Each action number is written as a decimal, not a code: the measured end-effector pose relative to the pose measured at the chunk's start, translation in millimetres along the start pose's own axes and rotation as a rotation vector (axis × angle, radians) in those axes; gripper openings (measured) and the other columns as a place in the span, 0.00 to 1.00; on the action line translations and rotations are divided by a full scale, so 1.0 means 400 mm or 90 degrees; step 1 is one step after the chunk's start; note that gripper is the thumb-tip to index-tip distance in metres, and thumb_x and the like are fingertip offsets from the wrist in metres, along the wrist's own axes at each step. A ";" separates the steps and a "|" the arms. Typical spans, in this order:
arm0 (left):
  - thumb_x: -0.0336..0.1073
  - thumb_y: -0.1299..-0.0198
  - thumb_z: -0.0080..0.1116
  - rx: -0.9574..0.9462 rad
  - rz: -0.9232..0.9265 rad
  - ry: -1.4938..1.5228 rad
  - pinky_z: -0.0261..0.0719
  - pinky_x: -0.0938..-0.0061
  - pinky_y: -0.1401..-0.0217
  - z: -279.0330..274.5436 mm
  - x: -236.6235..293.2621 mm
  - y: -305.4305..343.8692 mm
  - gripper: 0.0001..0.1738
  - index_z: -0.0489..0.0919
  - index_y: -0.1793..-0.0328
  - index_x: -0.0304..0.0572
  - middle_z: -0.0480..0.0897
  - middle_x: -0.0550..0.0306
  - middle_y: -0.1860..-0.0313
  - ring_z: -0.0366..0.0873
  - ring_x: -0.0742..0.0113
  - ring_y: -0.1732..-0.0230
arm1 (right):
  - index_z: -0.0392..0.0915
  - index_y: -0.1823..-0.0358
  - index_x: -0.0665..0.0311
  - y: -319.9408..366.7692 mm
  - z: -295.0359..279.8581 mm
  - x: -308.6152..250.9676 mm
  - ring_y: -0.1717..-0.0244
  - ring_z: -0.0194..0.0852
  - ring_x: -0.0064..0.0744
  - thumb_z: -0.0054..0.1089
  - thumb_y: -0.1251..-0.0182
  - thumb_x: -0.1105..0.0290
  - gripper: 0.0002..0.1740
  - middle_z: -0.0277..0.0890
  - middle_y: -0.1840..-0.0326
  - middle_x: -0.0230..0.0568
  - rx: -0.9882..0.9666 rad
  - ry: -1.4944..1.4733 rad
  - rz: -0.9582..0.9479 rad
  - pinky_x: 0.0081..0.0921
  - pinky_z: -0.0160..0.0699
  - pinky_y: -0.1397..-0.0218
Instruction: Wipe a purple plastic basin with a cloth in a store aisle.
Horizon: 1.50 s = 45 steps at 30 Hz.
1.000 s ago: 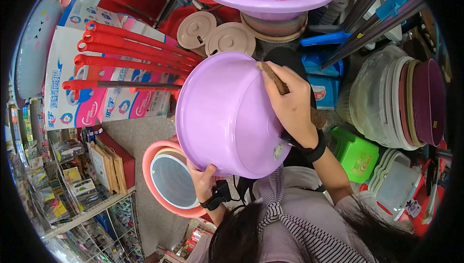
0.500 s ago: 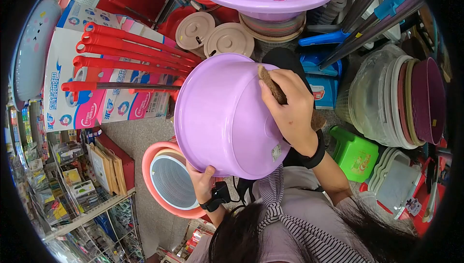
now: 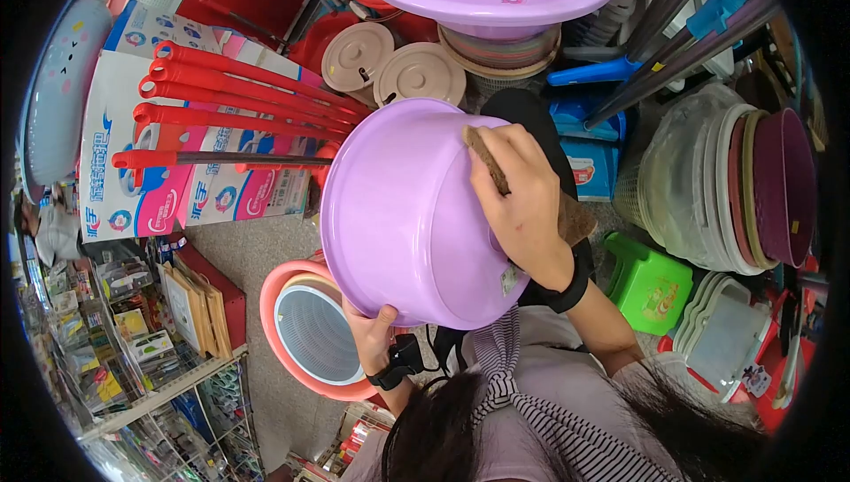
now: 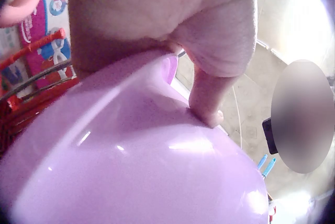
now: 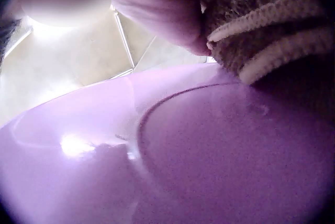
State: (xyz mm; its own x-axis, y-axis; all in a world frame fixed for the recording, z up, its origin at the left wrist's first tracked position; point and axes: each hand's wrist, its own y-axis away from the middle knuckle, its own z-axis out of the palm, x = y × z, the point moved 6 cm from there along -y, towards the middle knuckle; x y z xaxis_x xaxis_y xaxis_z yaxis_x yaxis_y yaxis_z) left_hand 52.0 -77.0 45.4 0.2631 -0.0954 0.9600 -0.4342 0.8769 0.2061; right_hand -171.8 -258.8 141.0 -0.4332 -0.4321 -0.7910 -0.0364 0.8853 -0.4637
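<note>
Basin: in front of the person's body, tipped on its side, between the left hand (image 3: 370, 339) and the right hand (image 3: 531, 216). The basin (image 3: 381, 208) looks like smooth, glossy plastic.
Weight and feel: probably light for its bulk, stiff with a little give in the wall; slippery if wet, not very fragile.
Cloth: the brown cloth (image 3: 487, 161) looks soft, thick and limp, easily bunched, and lies against the basin.
Left hand: clamped on the basin's edge, thumb on the outer wall; the fingertips are hidden.
Right hand: closed round the cloth beside the base.
Best hold: the rim (image 3: 328, 208), whose lip should give fingers a catch; the sleek wall offers little.
Facing: the mouth turns to the person's left, the base to the right and somewhat toward the body.
Long axis: the basin is round, with no clear long axis; its mouth-to-base line runs crosswise.
</note>
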 end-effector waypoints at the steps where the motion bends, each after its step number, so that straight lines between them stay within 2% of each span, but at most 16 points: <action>1: 0.49 0.56 0.84 0.001 0.000 0.000 0.74 0.67 0.36 -0.001 -0.001 -0.001 0.53 0.65 0.31 0.29 0.78 0.50 0.42 0.77 0.62 0.43 | 0.79 0.51 0.68 0.002 0.004 -0.008 0.59 0.79 0.47 0.64 0.41 0.77 0.15 0.77 0.59 0.43 -0.001 0.000 0.000 0.35 0.78 0.58; 7: 0.49 0.56 0.84 0.001 -0.005 -0.007 0.73 0.67 0.35 0.001 0.004 0.000 0.53 0.65 0.31 0.29 0.78 0.50 0.41 0.77 0.62 0.42 | 0.79 0.52 0.69 0.022 0.017 -0.028 0.59 0.78 0.47 0.63 0.42 0.79 0.15 0.76 0.60 0.44 -0.056 -0.068 0.006 0.37 0.77 0.59; 11: 0.50 0.56 0.84 0.010 -0.004 -0.014 0.73 0.67 0.36 0.008 0.009 0.001 0.53 0.65 0.31 0.29 0.78 0.50 0.42 0.77 0.62 0.42 | 0.80 0.52 0.68 0.001 0.009 0.007 0.60 0.77 0.46 0.63 0.41 0.77 0.15 0.76 0.59 0.43 -0.022 -0.028 0.018 0.37 0.77 0.60; 18: 0.49 0.55 0.83 0.003 0.000 -0.012 0.74 0.68 0.37 0.006 0.008 -0.003 0.52 0.65 0.31 0.29 0.78 0.50 0.42 0.77 0.62 0.42 | 0.80 0.51 0.67 0.038 0.015 -0.027 0.61 0.78 0.47 0.62 0.41 0.77 0.15 0.77 0.59 0.43 -0.026 -0.073 -0.026 0.37 0.77 0.60; 20: 0.49 0.55 0.83 -0.002 0.002 -0.016 0.74 0.68 0.37 0.007 0.012 0.000 0.52 0.65 0.31 0.30 0.78 0.50 0.42 0.77 0.63 0.42 | 0.80 0.51 0.68 0.024 0.000 0.000 0.60 0.78 0.47 0.62 0.41 0.78 0.15 0.77 0.59 0.44 -0.042 -0.021 0.025 0.36 0.77 0.59; 23: 0.48 0.55 0.83 -0.011 0.005 -0.009 0.74 0.68 0.36 0.009 0.011 0.001 0.51 0.65 0.31 0.30 0.78 0.51 0.41 0.77 0.63 0.42 | 0.80 0.51 0.67 0.005 -0.004 0.043 0.60 0.79 0.47 0.63 0.42 0.79 0.16 0.77 0.59 0.44 -0.019 -0.041 0.063 0.35 0.78 0.59; 30: 0.48 0.55 0.83 0.003 -0.002 -0.004 0.74 0.68 0.36 -0.001 -0.001 0.001 0.52 0.65 0.31 0.30 0.78 0.51 0.41 0.77 0.63 0.42 | 0.80 0.51 0.66 0.033 0.010 -0.015 0.59 0.78 0.47 0.62 0.42 0.80 0.16 0.76 0.59 0.42 -0.058 -0.062 0.010 0.37 0.78 0.59; 31: 0.48 0.55 0.83 0.003 -0.002 -0.004 0.74 0.68 0.36 -0.003 -0.001 0.000 0.52 0.65 0.31 0.30 0.78 0.51 0.41 0.77 0.63 0.42 | 0.79 0.50 0.66 0.025 0.009 0.002 0.59 0.78 0.47 0.62 0.43 0.80 0.17 0.75 0.59 0.42 -0.043 -0.016 0.024 0.37 0.77 0.60; 34: 0.48 0.55 0.83 -0.010 0.012 -0.007 0.74 0.68 0.36 0.002 0.001 -0.001 0.52 0.65 0.30 0.30 0.78 0.51 0.41 0.77 0.63 0.42 | 0.79 0.49 0.67 0.023 0.015 0.020 0.59 0.77 0.46 0.62 0.43 0.79 0.17 0.75 0.59 0.42 -0.043 -0.055 0.077 0.37 0.77 0.61; 35: 0.49 0.55 0.83 -0.008 0.006 -0.002 0.74 0.67 0.36 0.005 0.002 -0.002 0.52 0.65 0.30 0.30 0.78 0.51 0.41 0.77 0.63 0.42 | 0.78 0.49 0.68 0.026 0.017 0.010 0.59 0.78 0.46 0.62 0.42 0.79 0.17 0.75 0.59 0.42 -0.032 -0.044 0.027 0.37 0.77 0.61; 38: 0.50 0.55 0.83 0.003 -0.004 -0.018 0.74 0.67 0.36 0.010 0.006 0.007 0.53 0.65 0.31 0.30 0.78 0.50 0.41 0.77 0.63 0.41 | 0.78 0.49 0.69 0.033 0.010 -0.007 0.59 0.78 0.46 0.63 0.43 0.80 0.18 0.75 0.59 0.43 -0.056 -0.060 -0.002 0.36 0.77 0.60; 42: 0.52 0.56 0.83 0.015 0.002 -0.038 0.74 0.68 0.36 -0.001 -0.002 0.012 0.54 0.65 0.31 0.29 0.78 0.50 0.41 0.77 0.63 0.42 | 0.78 0.50 0.68 0.023 0.004 0.022 0.59 0.78 0.46 0.63 0.43 0.80 0.17 0.75 0.59 0.42 -0.031 -0.019 0.029 0.35 0.78 0.59; 44: 0.52 0.56 0.83 0.011 -0.007 -0.031 0.74 0.68 0.36 -0.007 -0.004 0.009 0.53 0.65 0.31 0.29 0.78 0.50 0.41 0.77 0.63 0.42 | 0.78 0.51 0.67 0.031 0.011 0.001 0.60 0.78 0.46 0.63 0.44 0.80 0.17 0.75 0.58 0.42 -0.056 -0.059 0.012 0.36 0.78 0.59; 45: 0.52 0.56 0.83 0.006 -0.018 -0.027 0.73 0.68 0.36 -0.005 -0.003 0.005 0.53 0.65 0.31 0.29 0.78 0.50 0.42 0.77 0.63 0.42 | 0.78 0.51 0.66 0.036 0.014 -0.015 0.60 0.79 0.46 0.63 0.44 0.80 0.17 0.75 0.58 0.42 -0.066 -0.037 -0.033 0.36 0.78 0.59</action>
State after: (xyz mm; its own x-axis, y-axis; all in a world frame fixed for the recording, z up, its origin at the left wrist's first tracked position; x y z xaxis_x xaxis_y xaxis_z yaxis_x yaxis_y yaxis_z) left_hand 52.6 -74.0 44.2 0.2386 -0.1394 0.9611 -0.4356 0.8691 0.2342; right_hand -164.4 -244.3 136.9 -0.3749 -0.4844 -0.7904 -0.1518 0.8732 -0.4631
